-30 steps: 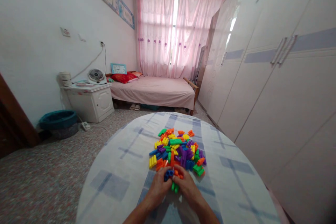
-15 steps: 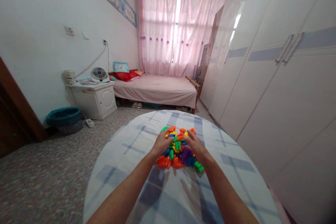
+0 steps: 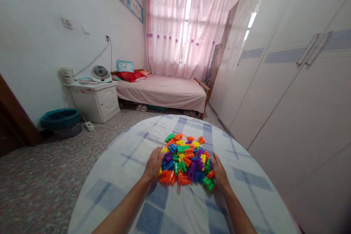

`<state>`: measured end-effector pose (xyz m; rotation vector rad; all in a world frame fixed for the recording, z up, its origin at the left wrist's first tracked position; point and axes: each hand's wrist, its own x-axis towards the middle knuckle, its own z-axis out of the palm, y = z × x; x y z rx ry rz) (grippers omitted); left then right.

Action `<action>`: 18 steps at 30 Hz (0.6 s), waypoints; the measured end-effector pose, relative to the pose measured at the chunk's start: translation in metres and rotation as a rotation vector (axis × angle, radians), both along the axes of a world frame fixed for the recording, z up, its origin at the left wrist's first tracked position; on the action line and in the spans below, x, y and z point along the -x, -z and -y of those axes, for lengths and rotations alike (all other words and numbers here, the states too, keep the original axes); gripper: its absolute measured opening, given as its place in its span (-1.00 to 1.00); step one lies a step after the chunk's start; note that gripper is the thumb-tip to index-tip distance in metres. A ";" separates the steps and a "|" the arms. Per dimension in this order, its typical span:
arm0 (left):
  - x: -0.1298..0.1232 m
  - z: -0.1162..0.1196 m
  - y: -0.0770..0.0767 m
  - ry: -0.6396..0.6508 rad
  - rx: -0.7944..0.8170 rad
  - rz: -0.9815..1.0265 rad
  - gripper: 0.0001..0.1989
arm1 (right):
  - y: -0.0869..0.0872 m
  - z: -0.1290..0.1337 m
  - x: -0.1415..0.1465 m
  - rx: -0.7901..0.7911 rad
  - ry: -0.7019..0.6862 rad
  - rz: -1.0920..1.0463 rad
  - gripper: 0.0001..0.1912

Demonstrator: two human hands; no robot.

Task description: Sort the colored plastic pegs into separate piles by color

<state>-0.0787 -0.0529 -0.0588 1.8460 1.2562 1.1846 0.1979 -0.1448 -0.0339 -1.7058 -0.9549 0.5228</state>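
Well, uneven pressure from your open left hand, at nine o'clock, or open right hand, at three, might scatter the plastic toy pieces.

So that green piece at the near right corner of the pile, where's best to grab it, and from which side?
I'd pinch the near end of the green piece with the right grip, coming from the near right and slightly above. That end sticks out over bare tablecloth, while an orange piece and the rest of the pile crowd its far side.
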 end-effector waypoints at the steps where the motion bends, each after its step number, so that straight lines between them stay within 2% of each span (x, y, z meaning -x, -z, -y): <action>1: -0.008 0.003 -0.002 0.048 0.025 0.039 -0.55 | 0.001 -0.003 0.005 -0.001 -0.035 -0.010 -0.25; 3: -0.019 0.008 -0.007 0.129 0.107 0.144 -0.52 | 0.001 -0.006 0.014 -0.007 -0.140 -0.043 -0.27; 6: -0.023 0.015 -0.013 0.147 0.175 0.298 -0.52 | -0.004 -0.009 0.016 -0.011 -0.301 -0.048 -0.34; 8: -0.019 0.015 -0.012 0.114 0.191 0.387 -0.52 | -0.008 -0.016 0.005 0.002 -0.279 0.035 -0.37; 12: -0.011 0.005 -0.005 0.004 0.234 0.497 -0.49 | -0.009 -0.047 -0.033 0.098 -0.105 0.260 -0.30; 15: -0.008 -0.005 -0.002 -0.072 0.236 0.518 -0.47 | -0.007 -0.082 -0.055 0.144 -0.111 0.313 -0.29; 18: -0.007 -0.010 -0.002 -0.104 0.246 0.516 -0.47 | -0.005 -0.116 -0.061 0.181 -0.148 0.329 -0.27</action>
